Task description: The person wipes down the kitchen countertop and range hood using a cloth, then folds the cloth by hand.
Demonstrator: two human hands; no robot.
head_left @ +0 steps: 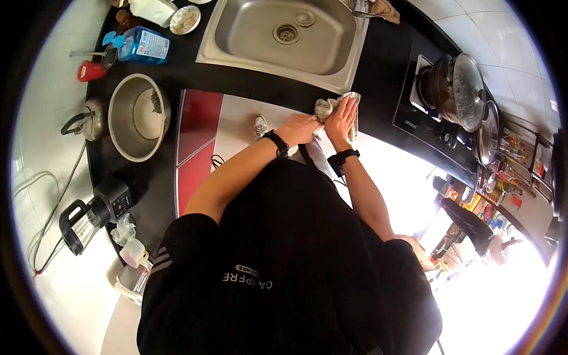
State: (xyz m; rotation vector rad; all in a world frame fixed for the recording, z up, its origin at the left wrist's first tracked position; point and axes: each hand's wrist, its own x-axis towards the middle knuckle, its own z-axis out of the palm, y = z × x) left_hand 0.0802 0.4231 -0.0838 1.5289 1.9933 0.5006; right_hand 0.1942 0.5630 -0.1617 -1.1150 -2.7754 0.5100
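At upper centre of the frame, a pale patterned cloth (322, 108) lies at the edge of the dark worktop (378, 74), just below the sink (272, 70). The left hand (300, 128) has its fingers closed on the cloth's near side; the right hand (341, 122) rests over it, fingers straight. 1 wide metal pot (125, 109) stands at left.

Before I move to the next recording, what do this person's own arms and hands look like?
The left hand and right hand are ungloved, and the forearms are bare. A black band circles each wrist, one on the left and one on the right. The black sleeves are short, with pale stripes on the left one.
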